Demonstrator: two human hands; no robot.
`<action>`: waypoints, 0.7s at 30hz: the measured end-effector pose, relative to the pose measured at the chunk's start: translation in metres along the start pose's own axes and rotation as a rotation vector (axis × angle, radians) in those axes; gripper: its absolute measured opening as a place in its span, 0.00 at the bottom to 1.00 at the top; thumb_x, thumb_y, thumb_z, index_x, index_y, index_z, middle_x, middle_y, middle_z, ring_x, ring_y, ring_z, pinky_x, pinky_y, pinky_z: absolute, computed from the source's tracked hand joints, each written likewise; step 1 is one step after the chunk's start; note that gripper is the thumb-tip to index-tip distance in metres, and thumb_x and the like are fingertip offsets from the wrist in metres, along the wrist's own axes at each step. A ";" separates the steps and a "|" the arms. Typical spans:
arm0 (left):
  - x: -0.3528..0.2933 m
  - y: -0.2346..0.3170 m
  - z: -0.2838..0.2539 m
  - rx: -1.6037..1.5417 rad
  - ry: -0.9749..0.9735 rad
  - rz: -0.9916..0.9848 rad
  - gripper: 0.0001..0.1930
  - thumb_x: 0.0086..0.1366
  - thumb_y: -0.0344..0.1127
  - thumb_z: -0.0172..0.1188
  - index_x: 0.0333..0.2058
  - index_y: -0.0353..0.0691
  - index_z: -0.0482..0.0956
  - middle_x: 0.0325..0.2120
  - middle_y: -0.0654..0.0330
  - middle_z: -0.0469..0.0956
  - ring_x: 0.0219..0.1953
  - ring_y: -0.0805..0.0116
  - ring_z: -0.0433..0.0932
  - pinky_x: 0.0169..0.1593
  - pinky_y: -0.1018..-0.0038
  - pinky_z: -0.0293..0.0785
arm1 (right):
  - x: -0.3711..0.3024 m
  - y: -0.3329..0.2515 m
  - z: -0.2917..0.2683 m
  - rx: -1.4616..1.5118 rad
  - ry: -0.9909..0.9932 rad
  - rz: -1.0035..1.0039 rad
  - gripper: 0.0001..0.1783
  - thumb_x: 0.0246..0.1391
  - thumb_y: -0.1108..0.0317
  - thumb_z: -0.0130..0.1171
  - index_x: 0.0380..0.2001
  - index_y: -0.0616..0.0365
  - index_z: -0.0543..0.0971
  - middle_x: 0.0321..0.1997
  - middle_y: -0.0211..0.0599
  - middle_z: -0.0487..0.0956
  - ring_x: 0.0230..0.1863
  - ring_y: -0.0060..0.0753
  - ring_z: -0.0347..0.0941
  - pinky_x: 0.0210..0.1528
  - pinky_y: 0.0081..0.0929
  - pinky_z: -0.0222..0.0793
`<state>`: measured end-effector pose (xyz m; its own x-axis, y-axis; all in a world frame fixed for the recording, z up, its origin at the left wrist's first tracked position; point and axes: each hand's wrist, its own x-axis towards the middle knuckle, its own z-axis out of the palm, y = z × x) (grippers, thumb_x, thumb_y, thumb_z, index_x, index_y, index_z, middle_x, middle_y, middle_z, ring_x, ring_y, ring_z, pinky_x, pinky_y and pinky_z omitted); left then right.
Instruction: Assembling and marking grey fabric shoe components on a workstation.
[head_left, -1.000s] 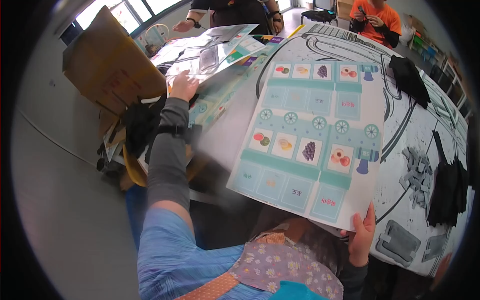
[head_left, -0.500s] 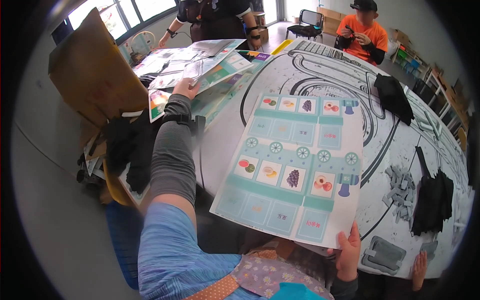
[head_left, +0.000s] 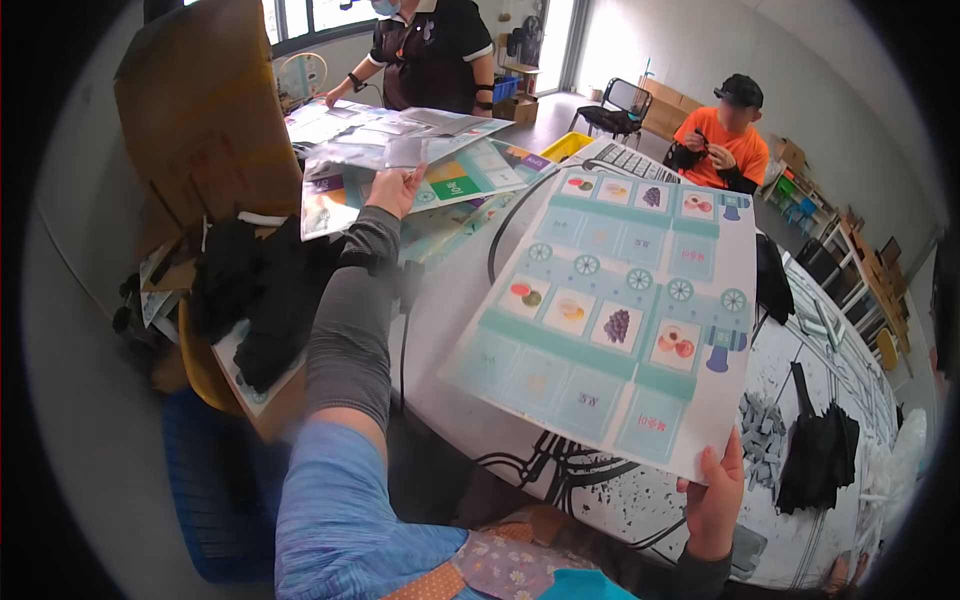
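Note:
My right hand pinches the lower right corner of a large printed sheet with fruit pictures and wheels in pale green. The sheet is held tilted above the table. Reaching to the left, my left hand has its fingers closed on the near edge of another printed sheet, which lies on a pile of similar sheets. Small grey, clear-looking pieces lie on top of that pile beside my fingers.
A cardboard box stands at the left, with black cloth below it. On the drawn-on white table lie grey strips and a black cloth piece. Two people are across it; one wears an orange shirt.
The view has tilted upward. My right hand and the fruit sheet have shifted right and up in the picture. My left hand stays at the pile's near edge.

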<state>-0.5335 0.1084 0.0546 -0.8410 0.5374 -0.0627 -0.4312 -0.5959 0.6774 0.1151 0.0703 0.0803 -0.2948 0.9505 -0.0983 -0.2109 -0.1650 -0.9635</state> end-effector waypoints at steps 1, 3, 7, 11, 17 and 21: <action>-0.006 0.003 0.008 -0.040 -0.037 0.033 0.18 0.60 0.13 0.38 0.50 0.26 0.52 0.48 0.37 0.70 0.46 0.49 0.81 0.43 0.72 0.86 | 0.006 -0.002 0.003 0.013 -0.027 -0.030 0.26 0.65 0.73 0.50 0.66 0.57 0.64 0.50 0.35 0.78 0.32 0.21 0.76 0.22 0.19 0.72; -0.018 0.018 0.014 -0.078 -0.122 0.076 0.22 0.61 0.11 0.41 0.53 0.31 0.51 0.47 0.38 0.70 0.47 0.46 0.81 0.44 0.70 0.87 | 0.016 -0.005 0.016 0.027 -0.066 -0.053 0.26 0.65 0.73 0.49 0.65 0.56 0.64 0.49 0.35 0.78 0.33 0.21 0.76 0.23 0.18 0.72; -0.075 0.027 0.069 -0.091 -0.226 0.070 0.20 0.64 0.13 0.42 0.54 0.28 0.51 0.50 0.36 0.71 0.48 0.49 0.81 0.45 0.72 0.86 | 0.043 -0.011 0.051 0.083 -0.133 -0.049 0.25 0.65 0.73 0.48 0.65 0.56 0.64 0.52 0.35 0.76 0.38 0.24 0.76 0.31 0.20 0.74; -0.088 0.079 0.049 -0.253 -0.277 -0.071 0.30 0.61 0.12 0.43 0.60 0.37 0.48 0.53 0.36 0.67 0.51 0.45 0.78 0.49 0.67 0.86 | 0.087 0.015 0.133 0.132 -0.322 -0.028 0.23 0.64 0.72 0.48 0.62 0.55 0.65 0.50 0.34 0.76 0.40 0.24 0.75 0.35 0.19 0.75; -0.152 0.109 0.103 -0.126 -0.470 0.005 0.27 0.64 0.12 0.44 0.56 0.35 0.44 0.52 0.30 0.68 0.51 0.46 0.79 0.54 0.69 0.84 | 0.198 0.055 0.297 0.359 -0.658 -0.050 0.25 0.68 0.63 0.49 0.63 0.49 0.56 0.53 0.40 0.73 0.43 0.34 0.77 0.46 0.35 0.76; -0.183 0.121 0.091 -0.098 -0.487 0.031 0.30 0.65 0.14 0.46 0.60 0.35 0.44 0.52 0.34 0.70 0.52 0.51 0.79 0.52 0.73 0.84 | 0.199 0.058 0.369 0.242 -0.692 0.172 0.32 0.67 0.46 0.51 0.66 0.51 0.59 0.57 0.44 0.71 0.57 0.43 0.72 0.59 0.42 0.66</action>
<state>-0.4014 -0.0075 0.2148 -0.6139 0.7210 0.3214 -0.4569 -0.6566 0.6001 -0.2997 0.1528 0.0968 -0.8435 0.5370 0.0134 -0.2844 -0.4253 -0.8592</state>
